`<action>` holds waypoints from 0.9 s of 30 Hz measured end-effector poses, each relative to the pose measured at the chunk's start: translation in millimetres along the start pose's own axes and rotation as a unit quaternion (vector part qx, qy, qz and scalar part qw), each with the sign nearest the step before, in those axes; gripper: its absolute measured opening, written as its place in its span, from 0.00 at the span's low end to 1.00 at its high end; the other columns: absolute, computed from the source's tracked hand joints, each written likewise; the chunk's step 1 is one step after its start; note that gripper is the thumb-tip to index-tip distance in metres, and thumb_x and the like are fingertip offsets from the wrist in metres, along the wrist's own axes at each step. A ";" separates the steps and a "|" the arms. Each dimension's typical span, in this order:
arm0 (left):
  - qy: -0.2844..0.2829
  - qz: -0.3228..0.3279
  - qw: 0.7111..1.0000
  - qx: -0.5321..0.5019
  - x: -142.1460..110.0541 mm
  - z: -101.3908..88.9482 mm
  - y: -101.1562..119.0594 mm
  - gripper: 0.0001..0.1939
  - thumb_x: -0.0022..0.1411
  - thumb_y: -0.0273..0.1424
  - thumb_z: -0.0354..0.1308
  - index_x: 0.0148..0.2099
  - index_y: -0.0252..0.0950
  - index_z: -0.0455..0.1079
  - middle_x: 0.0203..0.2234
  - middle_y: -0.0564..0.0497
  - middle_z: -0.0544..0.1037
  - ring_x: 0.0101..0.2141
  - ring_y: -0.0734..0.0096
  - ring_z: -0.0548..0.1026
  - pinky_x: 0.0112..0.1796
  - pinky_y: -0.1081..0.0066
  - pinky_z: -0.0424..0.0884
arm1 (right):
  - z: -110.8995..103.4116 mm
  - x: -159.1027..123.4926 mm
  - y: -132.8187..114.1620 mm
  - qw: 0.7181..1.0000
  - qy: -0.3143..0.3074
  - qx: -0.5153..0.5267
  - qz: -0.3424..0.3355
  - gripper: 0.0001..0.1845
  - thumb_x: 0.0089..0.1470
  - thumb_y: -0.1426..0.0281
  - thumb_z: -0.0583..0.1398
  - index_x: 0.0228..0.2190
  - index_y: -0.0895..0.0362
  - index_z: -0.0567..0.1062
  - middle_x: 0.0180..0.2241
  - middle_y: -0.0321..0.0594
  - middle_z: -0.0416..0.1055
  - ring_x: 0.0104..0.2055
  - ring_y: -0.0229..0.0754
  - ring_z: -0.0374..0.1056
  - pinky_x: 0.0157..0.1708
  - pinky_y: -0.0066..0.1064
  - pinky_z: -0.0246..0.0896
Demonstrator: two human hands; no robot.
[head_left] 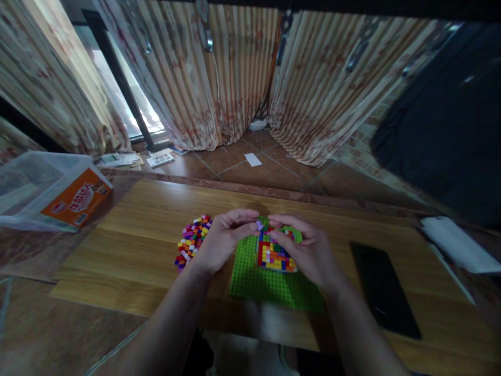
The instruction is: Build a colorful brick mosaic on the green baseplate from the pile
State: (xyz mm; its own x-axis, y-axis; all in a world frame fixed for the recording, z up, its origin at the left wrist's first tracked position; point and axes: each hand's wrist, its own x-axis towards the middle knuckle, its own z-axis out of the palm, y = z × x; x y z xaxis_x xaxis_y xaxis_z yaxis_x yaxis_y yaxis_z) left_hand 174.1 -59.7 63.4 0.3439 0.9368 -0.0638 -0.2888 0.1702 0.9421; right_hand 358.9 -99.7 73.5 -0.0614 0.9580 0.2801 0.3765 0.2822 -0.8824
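Note:
A green studded baseplate (274,292) lies on the wooden table, bearing a patch of coloured toy bricks (276,256) packed close together. Over the far part of the plate, my left hand (225,235) pinches a small light purple brick (259,225) between thumb and fingers. Just to its right, my right hand (307,245) is closed in a pinch above the patch; what its fingertips hold, if anything, is too small to make out. To the left of my left hand is a pile of loose small bricks (192,240), partly covered by that hand.
On the table's right lies a black phone-like slab (385,290), with a white object (460,244) beyond it. A clear plastic bin (55,193) with an orange label stands at the left. Papers (159,157) lie on the floor before the striped curtains (235,78).

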 end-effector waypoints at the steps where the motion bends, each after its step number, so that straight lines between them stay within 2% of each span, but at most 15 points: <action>1: -0.016 -0.008 1.000 -0.013 -0.7 2.2 -0.6 0.15 0.51 0.31 0.69 0.43 0.35 0.77 0.33 0.50 0.82 0.33 0.72 0.78 0.41 0.68 0.73 | 0.7 -0.1 -2.1 1.000 -0.020 0.001 0.000 0.14 0.56 0.65 0.63 0.45 0.48 0.79 0.43 0.37 0.77 0.46 0.42 0.72 0.47 0.35 0.66; 5: -0.060 -0.025 0.997 -0.034 -3.6 8.7 -2.1 0.20 0.53 0.31 0.68 0.49 0.35 0.74 0.34 0.49 0.82 0.34 0.70 0.78 0.41 0.68 0.72 | 1.2 0.2 -8.3 0.998 -0.063 0.018 -0.006 0.12 0.57 0.64 0.62 0.43 0.47 0.80 0.41 0.38 0.75 0.45 0.42 0.71 0.45 0.34 0.67; 9: -0.056 -0.030 0.997 -0.033 -4.3 11.3 -0.9 0.22 0.53 0.32 0.68 0.50 0.35 0.73 0.35 0.49 0.81 0.33 0.72 0.77 0.41 0.69 0.71 | -15.3 1.3 -2.0 0.999 -0.029 0.018 -0.005 0.08 0.53 0.64 0.65 0.37 0.48 0.81 0.38 0.37 0.76 0.42 0.42 0.72 0.44 0.35 0.67; 13: 0.027 -0.015 0.999 0.033 -0.5 6.2 -0.5 0.18 0.52 0.34 0.67 0.46 0.34 0.75 0.35 0.50 0.80 0.34 0.73 0.76 0.41 0.70 0.71 | -47.4 0.3 16.8 0.997 0.042 0.005 0.066 0.08 0.46 0.63 0.69 0.32 0.51 0.80 0.35 0.36 0.78 0.39 0.42 0.72 0.44 0.37 0.68; 16: 0.100 -0.016 0.990 0.095 4.0 -0.5 -4.1 0.16 0.51 0.34 0.67 0.41 0.32 0.76 0.31 0.52 0.79 0.32 0.73 0.74 0.38 0.71 0.70 | -61.9 -2.2 27.2 0.991 0.008 -0.025 0.132 0.11 0.44 0.61 0.69 0.31 0.53 0.80 0.33 0.37 0.78 0.36 0.43 0.73 0.42 0.38 0.68; 20: 0.106 -0.032 0.983 0.146 7.0 -5.7 -10.9 0.15 0.51 0.34 0.65 0.41 0.32 0.76 0.29 0.52 0.78 0.32 0.71 0.73 0.37 0.71 0.68 | -59.6 -3.7 30.3 0.985 -0.048 -0.038 0.159 0.12 0.46 0.60 0.67 0.30 0.54 0.80 0.31 0.37 0.78 0.35 0.42 0.72 0.40 0.36 0.67; 27: 0.056 -0.026 0.976 0.209 6.6 -7.8 -18.6 0.15 0.54 0.36 0.62 0.42 0.33 0.77 0.31 0.51 0.78 0.32 0.70 0.74 0.36 0.70 0.68 | -50.4 -1.6 31.7 0.984 -0.067 -0.028 0.162 0.11 0.46 0.60 0.67 0.30 0.55 0.79 0.30 0.37 0.78 0.33 0.41 0.72 0.37 0.34 0.67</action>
State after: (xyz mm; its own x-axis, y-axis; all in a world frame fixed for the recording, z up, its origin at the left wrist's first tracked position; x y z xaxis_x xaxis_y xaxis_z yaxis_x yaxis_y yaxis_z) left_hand 174.7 -54.3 42.9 0.2411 0.9619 -0.1285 0.1240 0.1008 0.9872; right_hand 417.6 -94.9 64.2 -0.0494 0.9965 -0.0671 0.4467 -0.0380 -0.8939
